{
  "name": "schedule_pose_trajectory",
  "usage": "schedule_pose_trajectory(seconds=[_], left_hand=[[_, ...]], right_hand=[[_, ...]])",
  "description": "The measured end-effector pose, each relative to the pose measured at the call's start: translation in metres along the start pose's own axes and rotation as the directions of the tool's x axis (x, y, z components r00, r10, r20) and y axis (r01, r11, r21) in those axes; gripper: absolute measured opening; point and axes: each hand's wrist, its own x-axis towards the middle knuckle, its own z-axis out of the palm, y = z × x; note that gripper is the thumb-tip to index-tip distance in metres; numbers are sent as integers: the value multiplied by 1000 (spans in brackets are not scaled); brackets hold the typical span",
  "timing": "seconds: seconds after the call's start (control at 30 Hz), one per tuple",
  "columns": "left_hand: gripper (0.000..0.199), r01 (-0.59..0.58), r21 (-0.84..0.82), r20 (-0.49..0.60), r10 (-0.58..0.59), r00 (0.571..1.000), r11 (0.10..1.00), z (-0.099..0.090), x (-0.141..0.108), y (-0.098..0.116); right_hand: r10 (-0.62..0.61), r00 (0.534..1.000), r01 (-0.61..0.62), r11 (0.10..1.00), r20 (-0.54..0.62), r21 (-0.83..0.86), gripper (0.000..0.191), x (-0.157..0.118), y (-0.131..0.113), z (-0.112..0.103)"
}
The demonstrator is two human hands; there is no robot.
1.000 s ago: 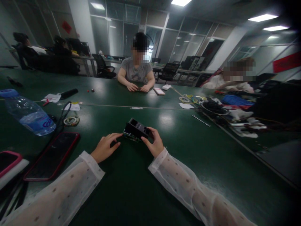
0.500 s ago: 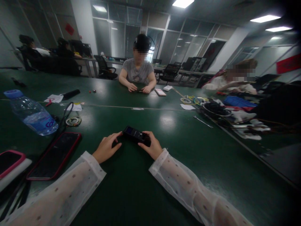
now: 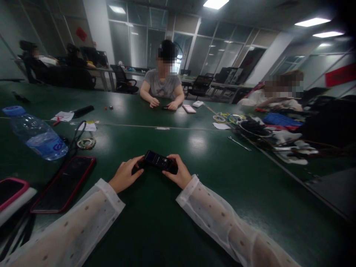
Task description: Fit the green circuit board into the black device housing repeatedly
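A small black device (image 3: 157,159) with a dark screen and small buttons is between my hands, over the green table (image 3: 155,230). My right hand (image 3: 180,171) is closed around its right end, thumb in front and fingers behind. My left hand (image 3: 125,173) is curled at the other end, the index fingertip against the device's edge and the thumb lower down. The rest of the left fingers are partly hidden. Left of my left hand lies a phone with a red edge (image 3: 64,184).
A water bottle (image 3: 36,135) and a pink-cased phone (image 3: 12,193) are on the left. A bracelet (image 3: 86,143) lies beyond my left hand, a wrench (image 3: 239,143) at right. Cables and cloths (image 3: 292,144) are piled further right. A person (image 3: 162,83) sits opposite, handling a small dark object.
The black device has tilted slightly, its face more toward me. My hands keep almost the same position. Opposite, one of the person's hands has drawn away from the dark object.
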Motion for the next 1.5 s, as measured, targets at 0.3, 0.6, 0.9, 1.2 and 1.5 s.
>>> schedule_pose_trajectory(seconds=[0.3,0.6,0.9,1.2,1.5], left_hand=[[54,-8,-2,4,8,1000,1000,-2,-1,3],[53,-2,19,2,1,1000,1000,-2,-1,3],[51,-15,30,-11,15,1000,999,0,-1,1],[49,2,23,-1,-2,1000,1000,-2,-1,5],[49,31,14,10,-31,999,999,-3,-1,6]], right_hand=[[12,1000,-13,992,12,127,48,1,2,-1],[45,999,-49,984,26,170,48,2,5,-2],[44,999,-49,977,28,208,46,1,2,-2],[67,995,-83,971,76,225,46,0,5,-5],[23,997,-41,966,73,254,46,1,7,-4]])
